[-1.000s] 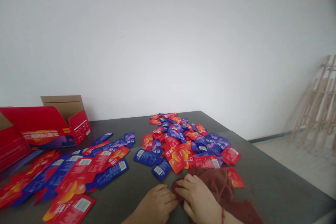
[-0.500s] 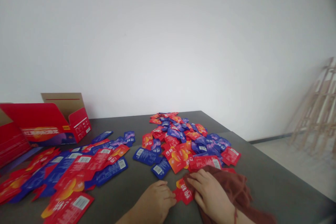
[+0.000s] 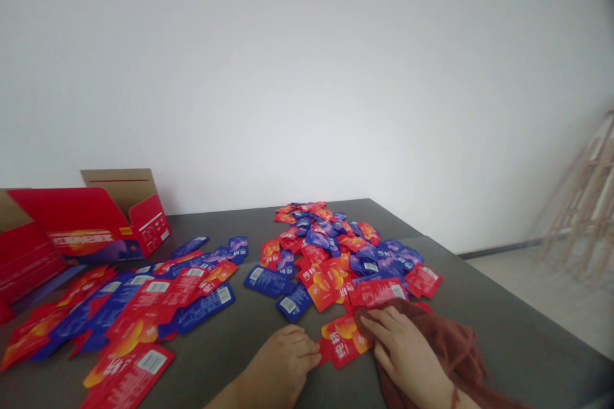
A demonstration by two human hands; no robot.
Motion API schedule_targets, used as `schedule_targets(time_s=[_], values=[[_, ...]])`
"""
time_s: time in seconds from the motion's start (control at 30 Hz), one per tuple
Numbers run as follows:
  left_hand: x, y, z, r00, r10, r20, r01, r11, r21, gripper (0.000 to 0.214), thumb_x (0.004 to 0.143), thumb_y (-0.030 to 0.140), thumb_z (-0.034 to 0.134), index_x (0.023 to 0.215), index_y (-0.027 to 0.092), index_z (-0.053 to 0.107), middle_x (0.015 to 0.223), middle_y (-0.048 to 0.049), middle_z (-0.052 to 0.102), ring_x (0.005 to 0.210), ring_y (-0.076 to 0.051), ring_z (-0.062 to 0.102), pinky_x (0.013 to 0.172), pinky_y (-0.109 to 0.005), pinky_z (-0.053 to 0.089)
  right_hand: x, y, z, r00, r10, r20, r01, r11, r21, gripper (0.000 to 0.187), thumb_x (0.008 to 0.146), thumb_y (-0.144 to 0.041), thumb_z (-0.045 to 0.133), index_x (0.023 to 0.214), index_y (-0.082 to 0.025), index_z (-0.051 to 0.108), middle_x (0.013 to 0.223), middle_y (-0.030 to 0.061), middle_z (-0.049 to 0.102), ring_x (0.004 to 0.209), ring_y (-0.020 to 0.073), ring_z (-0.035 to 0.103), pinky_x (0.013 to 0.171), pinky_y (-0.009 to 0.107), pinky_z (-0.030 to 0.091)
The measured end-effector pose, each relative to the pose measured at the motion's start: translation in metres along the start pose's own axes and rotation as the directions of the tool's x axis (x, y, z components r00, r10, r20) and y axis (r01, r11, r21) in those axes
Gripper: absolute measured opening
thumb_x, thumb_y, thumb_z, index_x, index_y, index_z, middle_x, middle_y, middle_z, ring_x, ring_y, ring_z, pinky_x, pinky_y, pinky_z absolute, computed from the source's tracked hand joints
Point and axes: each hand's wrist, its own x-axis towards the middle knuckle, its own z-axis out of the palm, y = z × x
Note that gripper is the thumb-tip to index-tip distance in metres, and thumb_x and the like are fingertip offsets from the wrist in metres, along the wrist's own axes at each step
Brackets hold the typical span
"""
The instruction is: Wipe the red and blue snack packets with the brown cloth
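A red sachet (image 3: 341,340) with an orange pattern and white characters lies flat on the dark table, between my two hands. My left hand (image 3: 286,358) pinches its left end, fingers closed. Over the sachet's right end, my right hand (image 3: 407,350) grips a brown cloth (image 3: 446,345), pressing a fold of it against the packet. The rest of the cloth trails to the right, under my wrist. Just beyond my hands is a heap of red and blue sachets (image 3: 330,268).
Overlapping red and blue sachets (image 3: 144,307) are spread on the left. Behind them stands an open red carton (image 3: 91,223), with another red box (image 3: 29,262) beside it. The table (image 3: 480,313) meets a white wall; a wooden rack (image 3: 585,198) leans at far right.
My right hand has slid to the right with the cloth, uncovering more of the red sachet. My left hand has stayed at its left end. The view has shifted slightly.
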Motion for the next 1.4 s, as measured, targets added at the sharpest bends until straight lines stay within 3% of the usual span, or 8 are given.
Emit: schedule_targets(time_s=[0.3,0.4,0.6,0.7,0.93,1.1,1.27,1.4], values=[[0.001,0.001,-0.004,0.998,-0.036,0.052,0.037,0.999,-0.007,0.04,0.08,0.009,0.047,0.117,0.02,0.058,0.122,-0.0049,0.064,0.111,-0.021,0.058,0.1,-0.04,0.039,0.017,-0.047,-0.006,0.949,-0.258,0.183,0.232,0.961,0.153,0.052,0.074,-0.008,0.047,0.119,-0.028,0.063,0.127,0.0019,0.058,0.108,0.0233,0.048,0.093,0.04,0.038],[0.0,-0.001,-0.003,0.998,-0.029,0.052,0.029,1.0,-0.003,0.04,0.081,0.011,0.048,0.118,0.022,0.058,0.125,-0.0046,0.063,0.114,-0.021,0.057,0.101,-0.04,0.038,0.013,-0.045,-0.012,0.92,-0.316,0.232,0.275,0.942,0.193,0.053,0.07,-0.008,0.048,0.116,-0.029,0.065,0.128,0.0005,0.058,0.108,0.0231,0.049,0.091,0.039,0.04],[0.002,-0.018,0.012,0.996,0.092,0.004,-0.092,0.994,0.052,0.023,0.089,0.018,0.049,0.109,0.022,0.061,0.119,-0.0022,0.067,0.106,-0.018,0.062,0.099,-0.033,0.04,-0.001,0.001,-0.007,0.982,-0.125,0.141,0.112,0.989,0.099,0.048,0.077,-0.011,0.046,0.118,-0.026,0.065,0.129,0.0046,0.058,0.114,0.0252,0.049,0.099,0.041,0.037],[0.003,-0.025,0.019,0.991,0.136,-0.017,-0.134,0.986,0.101,0.017,0.092,0.02,0.049,0.103,0.022,0.062,0.115,-0.0003,0.069,0.105,-0.016,0.063,0.096,-0.031,0.041,0.011,0.002,0.003,0.997,-0.029,0.068,0.024,0.997,0.078,0.045,0.079,-0.013,0.045,0.119,-0.025,0.064,0.124,0.0062,0.06,0.112,0.0252,0.05,0.097,0.04,0.038],[0.002,-0.023,0.019,0.993,0.104,-0.05,-0.099,0.99,0.098,0.022,0.086,0.015,0.049,0.104,0.021,0.061,0.112,-0.0014,0.07,0.1,-0.016,0.064,0.092,-0.031,0.043,0.045,-0.044,0.007,0.976,-0.183,0.119,0.164,0.975,0.153,0.047,0.075,-0.01,0.047,0.116,-0.026,0.063,0.116,0.0035,0.062,0.106,0.0221,0.049,0.094,0.038,0.036],[0.001,-0.022,0.012,0.992,0.117,-0.044,-0.114,0.991,0.067,0.027,0.087,0.016,0.049,0.11,0.022,0.06,0.117,-0.002,0.068,0.105,-0.017,0.063,0.095,-0.032,0.043,0.025,-0.026,-0.014,0.922,-0.338,0.187,0.296,0.93,0.22,0.041,0.086,-0.024,0.051,0.127,-0.029,0.056,0.129,0.0038,0.056,0.111,0.0228,0.048,0.093,0.038,0.037],[0.0,-0.018,0.007,0.991,0.11,-0.082,-0.109,0.994,0.019,0.032,0.081,0.01,0.049,0.109,0.021,0.061,0.116,-0.0022,0.068,0.105,-0.017,0.063,0.098,-0.033,0.042,0.013,-0.004,-0.009,0.988,-0.135,0.074,0.123,0.98,0.156,0.032,0.096,-0.029,0.042,0.122,-0.026,0.061,0.124,0.0065,0.058,0.111,0.0231,0.048,0.096,0.039,0.037],[0.0,-0.011,0.003,0.993,0.044,-0.112,-0.046,0.999,-0.016,0.038,0.077,0.004,0.046,0.107,0.021,0.062,0.114,-0.0026,0.069,0.105,-0.017,0.063,0.099,-0.035,0.041,0.032,-0.019,0.005,0.997,-0.068,0.04,0.064,0.994,0.083,0.031,0.096,-0.027,0.042,0.119,-0.025,0.062,0.117,0.0067,0.061,0.106,0.0227,0.05,0.091,0.038,0.039]])
